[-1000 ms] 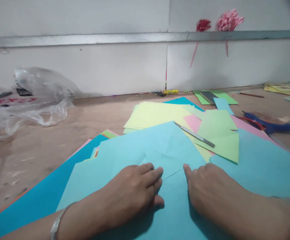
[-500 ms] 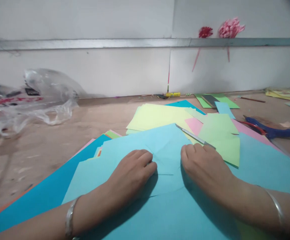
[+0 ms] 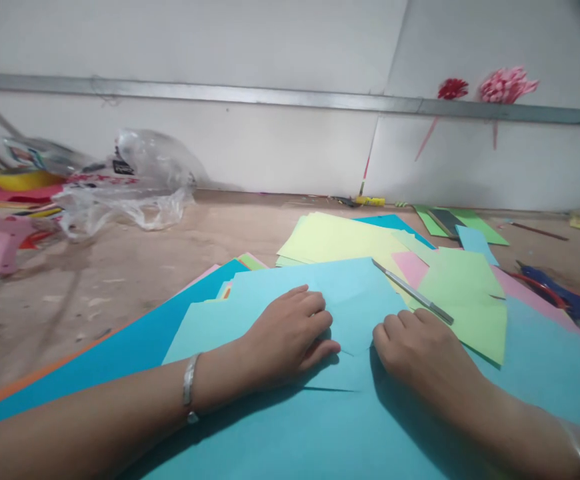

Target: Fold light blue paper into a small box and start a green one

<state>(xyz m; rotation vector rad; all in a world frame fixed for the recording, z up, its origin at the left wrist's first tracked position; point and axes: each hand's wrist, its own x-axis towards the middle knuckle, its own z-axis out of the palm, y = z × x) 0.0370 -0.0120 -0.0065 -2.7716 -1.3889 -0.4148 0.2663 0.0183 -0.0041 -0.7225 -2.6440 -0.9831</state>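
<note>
Loosened left hand (image 3: 295,330) just now, with fingers spread a little, gripping nothing seen. Still curling right hand (image 3: 417,345) near craft knife (image 3: 415,291); can't tell around what. Likely just steadying light blue paper (image 3: 350,427), well in from back edge of bench (image 3: 240,227).

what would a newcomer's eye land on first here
Probably the broad light blue paper in the lower middle, with the left grip and right grip on it. Next might come the pink tuft and smaller red tuft at the metal rail, upper right. The pink gun-shaped tool at the far left also stands out against the brown tabletop.
</note>
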